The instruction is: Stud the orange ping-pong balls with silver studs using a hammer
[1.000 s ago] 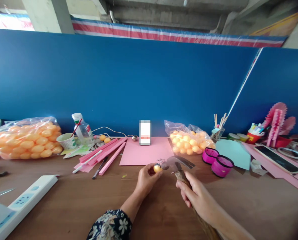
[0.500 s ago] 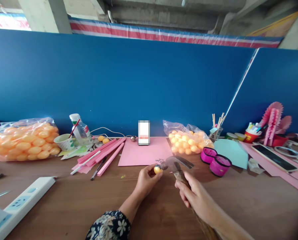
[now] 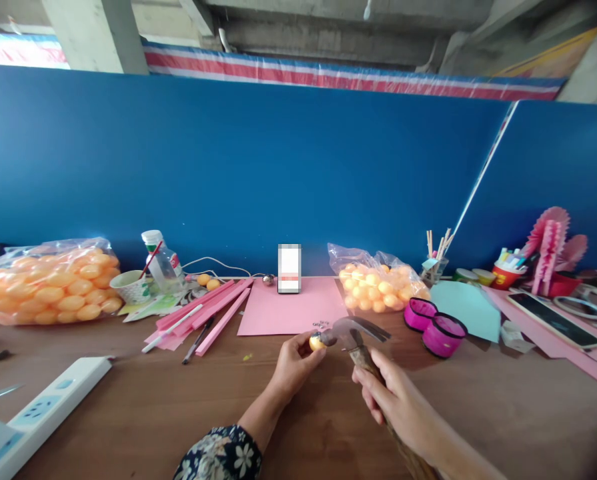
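My left hand pinches a small orange ball and holds it down on the brown table. My right hand is wrapped round the wooden handle of a claw hammer. The metal head of the hammer rests against the right side of the ball. A pink sheet of paper lies just behind both hands.
Bags of orange balls sit at the left and behind the hammer. Pink strips, a plastic bottle, a paper cup, two magenta rings, a phone and a white power strip are around.
The hammer head has stayed at the ball with only small shifts. My view has tilted slightly; both hands keep their grips.
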### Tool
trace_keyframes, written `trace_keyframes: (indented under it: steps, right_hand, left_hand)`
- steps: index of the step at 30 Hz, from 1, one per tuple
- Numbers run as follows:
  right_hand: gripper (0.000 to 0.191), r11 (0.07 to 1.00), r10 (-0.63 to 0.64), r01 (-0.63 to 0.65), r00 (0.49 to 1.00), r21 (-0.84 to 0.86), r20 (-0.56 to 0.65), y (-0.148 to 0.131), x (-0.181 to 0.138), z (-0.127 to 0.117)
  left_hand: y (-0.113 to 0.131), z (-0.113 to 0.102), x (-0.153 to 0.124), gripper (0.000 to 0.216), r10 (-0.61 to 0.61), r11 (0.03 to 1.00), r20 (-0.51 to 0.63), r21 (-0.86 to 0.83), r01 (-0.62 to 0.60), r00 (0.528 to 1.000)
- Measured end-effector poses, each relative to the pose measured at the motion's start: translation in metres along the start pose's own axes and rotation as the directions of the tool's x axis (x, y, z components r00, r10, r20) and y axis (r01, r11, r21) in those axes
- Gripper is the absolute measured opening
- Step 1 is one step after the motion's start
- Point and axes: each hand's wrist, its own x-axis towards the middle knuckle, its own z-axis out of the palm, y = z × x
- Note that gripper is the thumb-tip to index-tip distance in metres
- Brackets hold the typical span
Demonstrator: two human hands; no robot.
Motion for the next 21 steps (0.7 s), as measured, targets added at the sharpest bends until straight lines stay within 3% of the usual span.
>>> trace_keyframes:
  steps: [6, 9, 12, 15, 17, 21]
  right_hand:
    - [0.031, 1.0, -0.009, 0.009, 1.0, -0.003, -0.006, 0.004, -0.002, 0.0]
    - [0.037, 0.999, -0.001, 0.0, 0.999, -0.042, -0.035, 0.006, -0.004, -0.009]
    - [0.036, 0.976, -0.054, 0.037, 0.996, -0.215, -0.075, 0.013, -0.004, -0.026]
    - [0.034, 0.875, -0.172, 0.079, 0.973, -0.477, -0.154, 0.03, -0.001, -0.047]
    - [0.034, 0.786, -0.18, 0.009, 0.96, -0.619, -0.215, 0.044, 0.001, -0.06]
    - [0.026, 0.649, -0.184, -0.047, 0.959, -0.759, -0.217, 0.07, 0.005, -0.082]
  left_hand:
    - [0.006, 0.001, -0.002, 0.046, -0.007, 0.999, 0.045, -0.034, 0.008, 0.999]
    - [0.006, 0.0, 0.0, 0.044, -0.012, 1.0, -0.022, -0.01, 0.012, 1.0]
    - [0.003, -0.002, 0.002, 0.042, -0.03, 0.999, -0.109, 0.023, 0.033, 0.994]
    - [-0.001, -0.003, 0.004, 0.044, -0.044, 0.999, -0.108, 0.027, 0.047, 0.993]
    - [-0.002, -0.004, 0.004, 0.045, -0.05, 0.999, -0.102, 0.014, 0.052, 0.993]
    - [0.0, -0.003, 0.003, 0.047, -0.071, 0.997, -0.128, -0.002, 0.071, 0.989]
